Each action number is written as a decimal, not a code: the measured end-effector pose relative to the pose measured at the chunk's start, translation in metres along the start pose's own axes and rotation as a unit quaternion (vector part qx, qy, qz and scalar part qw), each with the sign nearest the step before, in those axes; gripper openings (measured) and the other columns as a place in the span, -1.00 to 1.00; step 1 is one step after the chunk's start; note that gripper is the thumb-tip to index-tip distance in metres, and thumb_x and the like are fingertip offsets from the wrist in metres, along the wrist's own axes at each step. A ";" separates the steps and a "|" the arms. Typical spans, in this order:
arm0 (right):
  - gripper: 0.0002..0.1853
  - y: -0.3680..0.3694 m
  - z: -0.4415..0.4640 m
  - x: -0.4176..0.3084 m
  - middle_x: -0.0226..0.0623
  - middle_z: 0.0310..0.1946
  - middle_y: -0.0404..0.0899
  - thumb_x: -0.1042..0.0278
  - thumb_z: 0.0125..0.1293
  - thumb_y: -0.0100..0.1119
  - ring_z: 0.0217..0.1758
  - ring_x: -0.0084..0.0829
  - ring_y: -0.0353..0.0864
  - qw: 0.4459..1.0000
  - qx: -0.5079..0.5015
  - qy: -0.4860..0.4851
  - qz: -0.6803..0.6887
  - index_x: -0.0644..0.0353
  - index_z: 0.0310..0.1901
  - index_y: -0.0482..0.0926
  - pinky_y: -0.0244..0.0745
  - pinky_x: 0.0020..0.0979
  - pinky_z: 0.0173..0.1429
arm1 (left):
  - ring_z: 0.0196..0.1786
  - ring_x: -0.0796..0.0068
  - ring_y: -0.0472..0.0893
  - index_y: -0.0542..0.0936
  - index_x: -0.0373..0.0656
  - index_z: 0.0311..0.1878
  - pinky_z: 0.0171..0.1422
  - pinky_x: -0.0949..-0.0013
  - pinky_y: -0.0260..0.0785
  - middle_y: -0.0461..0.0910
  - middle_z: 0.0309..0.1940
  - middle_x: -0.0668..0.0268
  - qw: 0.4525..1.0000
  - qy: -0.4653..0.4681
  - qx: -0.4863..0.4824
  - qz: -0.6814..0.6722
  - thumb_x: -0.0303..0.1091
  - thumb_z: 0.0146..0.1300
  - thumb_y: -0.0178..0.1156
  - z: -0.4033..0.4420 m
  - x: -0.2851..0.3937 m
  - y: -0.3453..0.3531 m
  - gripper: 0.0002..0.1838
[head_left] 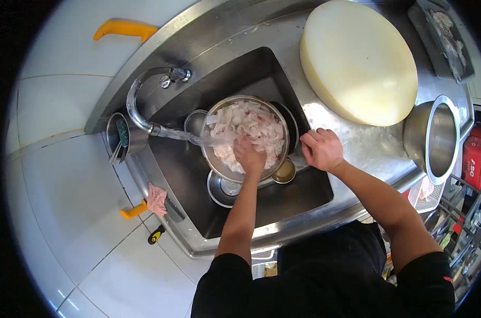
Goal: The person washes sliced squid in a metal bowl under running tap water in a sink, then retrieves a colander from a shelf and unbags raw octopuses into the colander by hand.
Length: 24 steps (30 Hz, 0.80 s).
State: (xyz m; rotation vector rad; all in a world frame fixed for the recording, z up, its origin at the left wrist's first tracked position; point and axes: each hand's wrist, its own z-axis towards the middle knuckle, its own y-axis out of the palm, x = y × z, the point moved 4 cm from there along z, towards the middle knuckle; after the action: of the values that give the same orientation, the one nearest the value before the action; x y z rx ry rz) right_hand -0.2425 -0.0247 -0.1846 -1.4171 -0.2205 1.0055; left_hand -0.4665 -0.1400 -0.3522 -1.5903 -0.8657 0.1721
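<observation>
found pale slices (269, 127) in round metal bowl (212, 159) within sink (301, 188), directly under nearer left hand (251, 157), fingers sunk among them; couldn't tell grip. saw right hand (322, 149) loosely closed at sink edge.

Sliced pieces (272, 135) in a bowl (217, 163), inside the sink (171, 159); faucet (137, 100) at its far edge; beyond its right edge, on the counter (381, 151), slab (359, 61), then pot (418, 132).

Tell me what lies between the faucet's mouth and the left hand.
In the head view, a stream of water runs from the faucet across the rim of the bowl toward the left hand, which is among the pale pieces.
</observation>
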 end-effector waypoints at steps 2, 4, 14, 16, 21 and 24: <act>-0.89 0.000 -0.001 0.001 -0.41 -0.42 0.57 0.35 0.10 0.31 -0.34 -0.31 0.57 1.000 -0.007 0.000 -0.004 0.02 -0.31 0.61 0.47 -0.25 -0.20 | 0.53 -0.27 0.10 0.28 -0.04 0.52 0.61 -0.24 0.00 0.08 0.51 -0.08 0.989 0.129 -0.051 0.045 -0.17 -0.06 0.55 -0.003 0.024 0.000 0.02; -0.89 0.002 -0.002 0.002 -0.42 -0.39 0.58 0.33 0.11 0.29 -0.31 -0.33 0.58 1.000 -0.021 0.003 -0.006 0.01 -0.30 0.59 0.47 -0.25 -0.18 | 0.57 -0.27 0.05 0.28 0.18 0.53 0.59 -0.36 0.00 0.05 0.55 0.04 0.958 0.219 -0.102 0.153 -0.13 -0.03 0.53 0.007 0.035 0.015 -0.01; -0.88 0.001 -0.003 0.003 -0.42 -0.37 0.58 0.33 0.11 0.28 -0.29 -0.32 0.57 1.000 -0.030 -0.004 0.000 0.01 -0.29 0.59 0.46 -0.24 -0.19 | 0.09 0.03 0.71 0.70 -0.08 0.07 0.17 0.00 0.57 0.70 0.02 0.09 0.958 0.111 -0.172 0.201 -0.05 0.38 0.14 0.076 -0.024 0.103 -0.61; -0.88 -0.001 -0.002 0.003 -0.42 -0.38 0.58 0.34 0.11 0.29 -0.30 -0.32 0.57 1.000 -0.025 -0.007 0.002 0.01 -0.30 0.59 0.46 -0.24 -0.19 | 0.05 0.08 0.73 0.75 -0.16 -0.06 0.13 0.09 0.59 0.74 -0.05 0.07 0.945 0.097 -0.227 0.215 -0.04 0.37 0.14 0.082 -0.017 0.081 -0.60; -0.89 0.001 -0.001 0.005 -0.42 -0.41 0.57 0.35 0.11 0.29 -0.33 -0.32 0.57 1.000 -0.015 -0.005 0.004 0.01 -0.30 0.59 0.45 -0.25 -0.20 | 0.03 0.00 0.72 0.79 -0.16 -0.07 0.14 0.08 0.58 0.75 -0.07 0.01 0.975 0.051 -0.151 0.155 0.19 0.19 0.29 0.066 -0.021 0.000 -0.43; -0.89 0.001 -0.002 0.003 -0.41 -0.42 0.57 0.35 0.11 0.29 -0.33 -0.31 0.57 1.000 -0.017 -0.001 0.002 0.01 -0.31 0.59 0.45 -0.24 -0.20 | 0.38 -0.11 0.44 0.65 -0.20 0.21 0.35 -0.06 0.42 0.48 0.32 -0.07 0.979 0.064 -0.113 0.158 0.38 -0.02 0.39 0.053 -0.042 -0.021 -0.10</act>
State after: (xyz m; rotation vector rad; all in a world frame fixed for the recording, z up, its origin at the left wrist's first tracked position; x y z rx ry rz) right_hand -0.2398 -0.0244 -0.1874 -1.4477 -0.2377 1.0103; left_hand -0.5353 -0.1245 -0.3607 -1.9256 -0.5425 0.1980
